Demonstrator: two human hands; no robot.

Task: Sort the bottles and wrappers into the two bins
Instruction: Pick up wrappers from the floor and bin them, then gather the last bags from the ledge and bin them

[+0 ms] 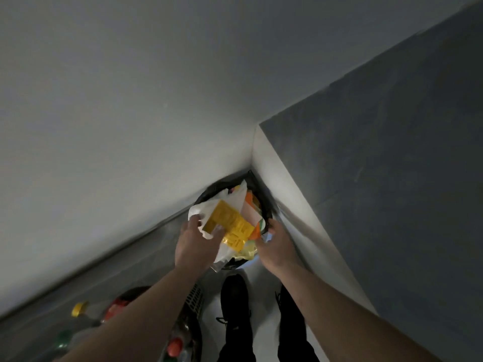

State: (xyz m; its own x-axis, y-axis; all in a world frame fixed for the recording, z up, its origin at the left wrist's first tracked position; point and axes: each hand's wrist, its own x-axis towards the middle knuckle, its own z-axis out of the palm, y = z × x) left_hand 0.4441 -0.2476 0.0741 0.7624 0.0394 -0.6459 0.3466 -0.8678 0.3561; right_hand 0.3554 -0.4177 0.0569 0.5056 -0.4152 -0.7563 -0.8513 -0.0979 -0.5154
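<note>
Wrapper step — the left hand (194, 241) pinches crinkly yellow-and-white plastic wrappers (230, 226) over the black-lined round bin (209, 192); right hand (274, 246) grips its rim. Next: let go.

bottles (83, 333) blurred and cut off at bottom edge, bin (266, 205) mostly hidden by wrappers (230, 226)

Head view, steeply downward, near hands

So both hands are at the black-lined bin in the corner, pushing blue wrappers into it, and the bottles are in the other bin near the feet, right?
Not quite: the wrappers are mostly yellow and white with some orange, not blue. The head view shows the left hand and right hand at the black-lined bin in the corner, and the bottles in the other bin.
</note>
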